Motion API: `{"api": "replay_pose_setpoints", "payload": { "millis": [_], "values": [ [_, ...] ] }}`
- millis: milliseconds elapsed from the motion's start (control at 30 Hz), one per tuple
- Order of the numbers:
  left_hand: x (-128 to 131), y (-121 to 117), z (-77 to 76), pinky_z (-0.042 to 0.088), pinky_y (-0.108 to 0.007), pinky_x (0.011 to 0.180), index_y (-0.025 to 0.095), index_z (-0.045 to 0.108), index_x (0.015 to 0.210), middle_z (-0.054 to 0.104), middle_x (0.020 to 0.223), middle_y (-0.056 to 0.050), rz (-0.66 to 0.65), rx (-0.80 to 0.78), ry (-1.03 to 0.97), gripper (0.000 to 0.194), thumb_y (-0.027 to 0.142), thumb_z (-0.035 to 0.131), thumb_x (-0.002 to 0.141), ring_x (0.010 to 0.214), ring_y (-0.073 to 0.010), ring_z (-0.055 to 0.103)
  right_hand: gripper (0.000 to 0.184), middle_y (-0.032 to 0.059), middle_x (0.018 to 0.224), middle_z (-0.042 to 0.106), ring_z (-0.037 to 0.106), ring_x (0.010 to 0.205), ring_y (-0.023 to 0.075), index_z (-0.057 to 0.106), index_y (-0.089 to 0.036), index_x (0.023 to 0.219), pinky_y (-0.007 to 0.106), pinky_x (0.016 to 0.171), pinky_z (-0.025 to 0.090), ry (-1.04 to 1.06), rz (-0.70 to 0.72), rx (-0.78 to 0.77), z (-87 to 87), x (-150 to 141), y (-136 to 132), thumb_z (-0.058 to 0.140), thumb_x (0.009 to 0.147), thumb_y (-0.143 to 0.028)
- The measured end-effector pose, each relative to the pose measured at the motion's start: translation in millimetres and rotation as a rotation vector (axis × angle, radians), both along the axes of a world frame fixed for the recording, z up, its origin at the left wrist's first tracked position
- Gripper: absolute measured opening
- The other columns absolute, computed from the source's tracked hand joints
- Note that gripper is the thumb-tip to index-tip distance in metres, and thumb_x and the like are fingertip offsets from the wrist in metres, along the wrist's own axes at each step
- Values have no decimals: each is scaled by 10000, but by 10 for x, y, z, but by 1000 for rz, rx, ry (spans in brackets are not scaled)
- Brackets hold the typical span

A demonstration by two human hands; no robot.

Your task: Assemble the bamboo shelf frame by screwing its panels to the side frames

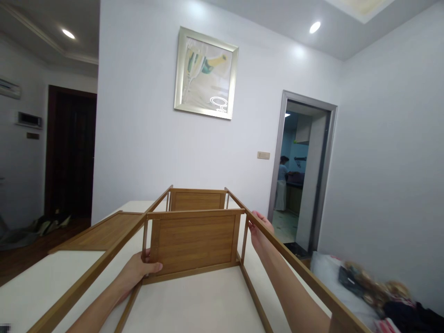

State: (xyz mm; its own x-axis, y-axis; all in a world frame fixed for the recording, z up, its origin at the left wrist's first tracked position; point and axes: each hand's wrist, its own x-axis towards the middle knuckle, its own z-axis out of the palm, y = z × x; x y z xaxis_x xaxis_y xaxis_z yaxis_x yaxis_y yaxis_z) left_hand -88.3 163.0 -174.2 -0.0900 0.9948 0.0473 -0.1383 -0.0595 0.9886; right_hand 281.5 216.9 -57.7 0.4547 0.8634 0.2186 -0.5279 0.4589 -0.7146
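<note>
A brown wooden shelf frame (93,269) lies on its side on a white tabletop, its long rails running towards me. Between the rails stands a wooden shelf panel (197,240), and a second panel (197,200) sits farther back. My left hand (142,267) is closed around the post at the near panel's left edge, thumb resting on the panel's face. On the other side, my right hand (259,225) reaches under the right rail and grips the frame near the panel's upper right corner; the rail hides part of its fingers.
Another wooden panel (100,233) lies flat on the white table (38,275) at the left. A white wall with a framed picture (206,74) rises behind. Through the doorway at right stands a person (281,182). Clothes and soft toys (378,286) are heaped at the lower right.
</note>
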Motion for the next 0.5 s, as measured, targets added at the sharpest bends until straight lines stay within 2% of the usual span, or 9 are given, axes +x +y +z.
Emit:
{"api": "replay_pose_setpoints", "payload": {
  "millis": [267,500],
  "values": [
    [9,-46,59,598,-431,821,152,701,944,769,963,-123,-19,2,-12,545,239,896,442,932,-352,716,344,-5,628,677,622,563,121,628,-171,735,232,510,526,-55,-32,-7,17,25,-61,870,545,-324],
    [11,-107,128,589,-414,850,159,697,955,768,987,-104,-77,-15,9,492,248,881,508,947,-335,715,350,3,683,692,625,582,127,642,-185,743,240,515,506,-116,-64,-2,16,43,-117,861,551,-379]
  ]
}}
